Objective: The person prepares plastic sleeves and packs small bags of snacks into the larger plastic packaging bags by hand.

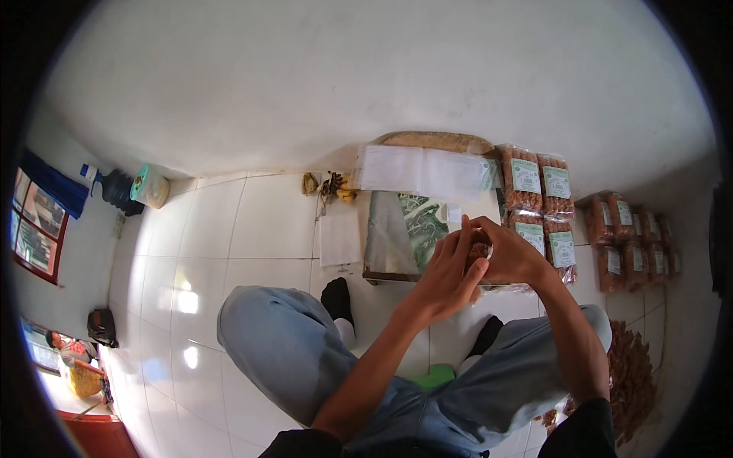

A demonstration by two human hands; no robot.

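Note:
Over the near right part of a low table (382,263), my left hand (450,275) and my right hand (508,256) come together around a small brown item in clear plastic (479,256). Both hands have bent fingers and largely hide it. Just right of them stand filled packs with green and white labels (525,175). White plastic sheets or bags (412,169) lie across the table's far edge, above a green-patterned surface (420,221).
More packs (630,244) stand by the right wall. A loose brown pile (632,374) lies at the lower right. Bananas (345,191) and a white stack (340,238) are left of the table. A bucket (150,187) stands far left; a person (72,351) shows beyond an opening.

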